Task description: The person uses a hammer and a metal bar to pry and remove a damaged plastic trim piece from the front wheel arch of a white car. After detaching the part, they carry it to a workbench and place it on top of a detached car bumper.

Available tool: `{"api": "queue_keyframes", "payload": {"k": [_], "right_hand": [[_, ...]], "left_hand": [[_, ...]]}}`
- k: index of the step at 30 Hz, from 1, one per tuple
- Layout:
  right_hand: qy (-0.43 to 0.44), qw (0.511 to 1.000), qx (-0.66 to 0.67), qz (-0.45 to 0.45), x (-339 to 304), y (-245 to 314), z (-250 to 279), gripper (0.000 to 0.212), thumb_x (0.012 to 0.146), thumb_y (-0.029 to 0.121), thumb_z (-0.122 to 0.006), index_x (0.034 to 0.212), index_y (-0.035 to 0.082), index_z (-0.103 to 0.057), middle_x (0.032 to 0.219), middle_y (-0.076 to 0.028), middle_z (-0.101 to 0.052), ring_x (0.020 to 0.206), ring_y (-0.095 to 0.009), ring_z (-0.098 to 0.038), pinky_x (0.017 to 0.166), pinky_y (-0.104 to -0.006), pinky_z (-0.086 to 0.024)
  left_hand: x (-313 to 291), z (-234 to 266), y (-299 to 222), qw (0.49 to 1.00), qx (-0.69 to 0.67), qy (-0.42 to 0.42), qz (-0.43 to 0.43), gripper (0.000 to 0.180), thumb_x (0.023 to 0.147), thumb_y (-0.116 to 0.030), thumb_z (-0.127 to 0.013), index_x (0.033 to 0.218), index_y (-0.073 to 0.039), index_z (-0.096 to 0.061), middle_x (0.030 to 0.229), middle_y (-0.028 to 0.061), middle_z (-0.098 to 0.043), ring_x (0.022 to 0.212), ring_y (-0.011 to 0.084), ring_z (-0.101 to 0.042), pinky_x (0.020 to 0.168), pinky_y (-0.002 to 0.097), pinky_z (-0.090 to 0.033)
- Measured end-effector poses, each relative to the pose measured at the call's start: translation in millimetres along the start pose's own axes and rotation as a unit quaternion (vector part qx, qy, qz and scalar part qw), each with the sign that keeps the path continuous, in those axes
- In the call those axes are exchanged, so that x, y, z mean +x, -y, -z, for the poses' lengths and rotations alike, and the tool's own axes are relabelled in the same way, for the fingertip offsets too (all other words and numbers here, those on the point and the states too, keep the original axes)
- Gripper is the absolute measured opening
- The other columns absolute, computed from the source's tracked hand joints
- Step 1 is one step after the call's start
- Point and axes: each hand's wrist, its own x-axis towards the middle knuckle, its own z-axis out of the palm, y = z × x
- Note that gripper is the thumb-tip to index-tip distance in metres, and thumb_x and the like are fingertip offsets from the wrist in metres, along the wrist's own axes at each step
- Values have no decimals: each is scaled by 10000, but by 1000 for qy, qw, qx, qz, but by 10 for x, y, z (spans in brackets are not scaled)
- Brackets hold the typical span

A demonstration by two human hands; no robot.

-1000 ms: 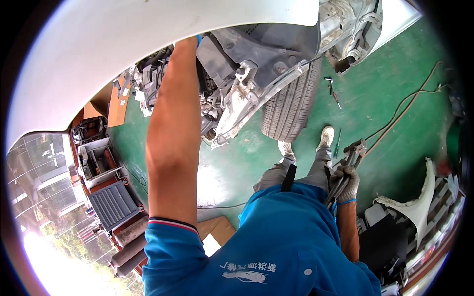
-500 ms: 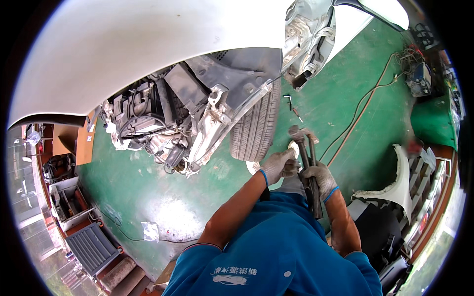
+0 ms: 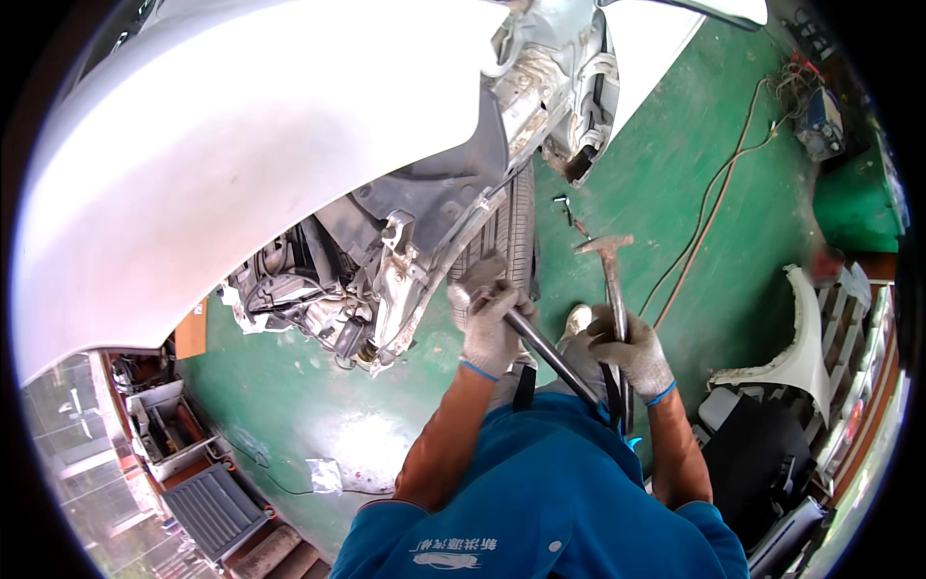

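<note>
In my gloved left hand is a hammer. The fingers wrap round it just below its head, which overlaps the tire, and its long dark handle slants down toward my waist. My gloved right hand grips a second hammer by the upper handle. That one stands nearly upright, its narrow, rusty-looking head pointing away from me; the lower handle runs down beside my shirt. Ahead lies a white car's exposed front end, with a metal side rail and engine parts showing below the raised white panel.
A small tool lies on the green floor beyond the right hammer. Cables cross the floor to a blue machine. At right rests a detached white fender. A grey ribbed cart top and a toolbox are at left.
Both hammers were together in my right hand. One is now in my left hand, which has moved left toward the tire. The view has shifted, with the white panel covering more of the engine.
</note>
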Motion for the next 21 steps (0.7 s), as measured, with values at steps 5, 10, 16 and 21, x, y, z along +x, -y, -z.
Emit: {"api": "queue_keyframes", "payload": {"k": [5,10,16,21], "right_hand": [[-20,1000,-7,-14,433,-98,219,458,1008,251,-610,1331,-67,-540,738,-20,-580,533,-80,-523,466,-245,-429],[77,974,170,-131,866,-290,10,366,1046,322,-598,1164,-24,-576,718,-10,-536,456,-99,-487,401,-254,-412],[163,931,282,-165,958,-198,-403,414,1032,408,-629,1158,15,-598,706,9,-542,479,-94,-506,425,-277,-439],[149,931,289,-167,1022,-93,-619,372,1041,431,-605,1066,60,-615,687,33,-536,498,-85,-505,450,-264,-430]], "left_hand": [[-110,-312,-462,954,209,-77,-198,87,998,-110,-649,940,-59,-608,697,11,-517,599,135,-509,608,326,-502],[-203,-656,-706,843,445,-176,-246,134,971,-180,-693,906,-72,-648,650,-17,-522,538,105,-466,529,298,-433],[-266,-709,-568,758,567,-208,-246,297,924,-123,-728,1200,-25,-682,739,3,-624,553,77,-521,504,255,-427],[-348,-552,-432,775,584,-164,-178,511,893,-62,-689,1390,-27,-574,866,11,-629,599,69,-545,517,227,-451]]}}
